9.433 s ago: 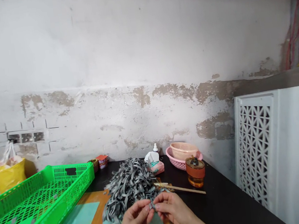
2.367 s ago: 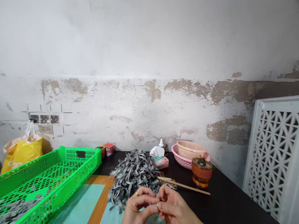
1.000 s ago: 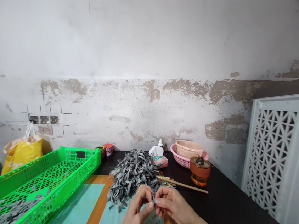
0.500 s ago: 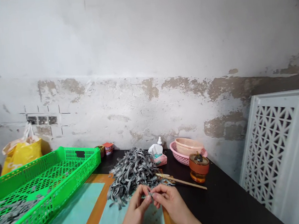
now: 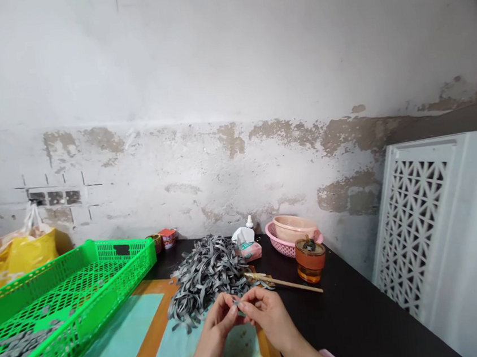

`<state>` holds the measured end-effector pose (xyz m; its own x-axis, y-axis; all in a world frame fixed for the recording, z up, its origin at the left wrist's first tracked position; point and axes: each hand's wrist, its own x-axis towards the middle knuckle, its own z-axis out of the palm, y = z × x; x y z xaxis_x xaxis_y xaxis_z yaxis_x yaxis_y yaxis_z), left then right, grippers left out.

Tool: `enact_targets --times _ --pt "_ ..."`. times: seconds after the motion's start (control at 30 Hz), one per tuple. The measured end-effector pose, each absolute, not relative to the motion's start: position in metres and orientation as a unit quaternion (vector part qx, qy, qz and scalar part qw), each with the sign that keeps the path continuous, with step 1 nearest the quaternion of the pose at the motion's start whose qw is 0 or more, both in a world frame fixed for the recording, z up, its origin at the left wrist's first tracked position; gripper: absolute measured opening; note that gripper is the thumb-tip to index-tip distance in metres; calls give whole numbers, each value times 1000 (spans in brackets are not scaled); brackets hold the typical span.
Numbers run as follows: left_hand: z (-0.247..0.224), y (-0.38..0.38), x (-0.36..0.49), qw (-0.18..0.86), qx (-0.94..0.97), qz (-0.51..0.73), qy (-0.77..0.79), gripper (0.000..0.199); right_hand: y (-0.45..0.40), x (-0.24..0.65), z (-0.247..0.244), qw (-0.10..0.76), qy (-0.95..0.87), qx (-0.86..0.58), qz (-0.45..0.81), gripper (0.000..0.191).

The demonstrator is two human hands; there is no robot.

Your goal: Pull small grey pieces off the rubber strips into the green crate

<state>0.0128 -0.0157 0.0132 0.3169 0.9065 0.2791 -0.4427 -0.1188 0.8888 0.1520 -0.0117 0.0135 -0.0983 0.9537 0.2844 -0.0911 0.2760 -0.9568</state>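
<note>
Both hands meet fingertip to fingertip at the near side of a heap of grey strips. My left hand pinches one end of a small grey strip. The fingers of my right hand close on the same strip from the other side. Most of that strip is hidden by the fingers. Beneath the hands lies a light blue sheet edged with brown tape.
At left a green crate holds many short grey pieces, with a yellow bag behind it. Right of the heap are a wooden stick, an amber jar, pink baskets and a tissue box.
The view has turned slightly to the right, so things appear shifted left. My fingers have moved a little around the small strip, and both hands stay together.
</note>
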Motion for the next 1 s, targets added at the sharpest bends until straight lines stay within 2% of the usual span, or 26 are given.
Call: enact_targets --times 0.27,0.4,0.53,0.63,0.77,0.83,0.9,0.93,1.0 --pt "24 -22 17 617 508 538 270 20 -8 155 14 566 -567 -359 478 36" --pt "24 -11 7 558 551 519 341 26 2 156 12 565 -570 -384 457 34" --pt "21 3 0 485 610 490 391 29 2 169 29 524 -610 -386 453 29" --pt "20 4 1 496 610 471 399 33 -29 199 68 562 -669 -366 321 25" --pt "14 6 2 507 605 460 407 36 -106 281 103 664 -583 -456 106 28" --pt "11 8 2 508 599 460 413 35 -151 332 84 721 -453 -523 -41 38" --pt "10 9 3 517 593 458 415 34 -197 377 37 701 -347 -615 -104 49" --pt "10 8 4 522 589 457 414 33 -219 394 5 654 -312 -682 -100 54" --pt "11 6 5 534 583 453 412 33 -258 410 -61 483 -269 -832 -52 54"
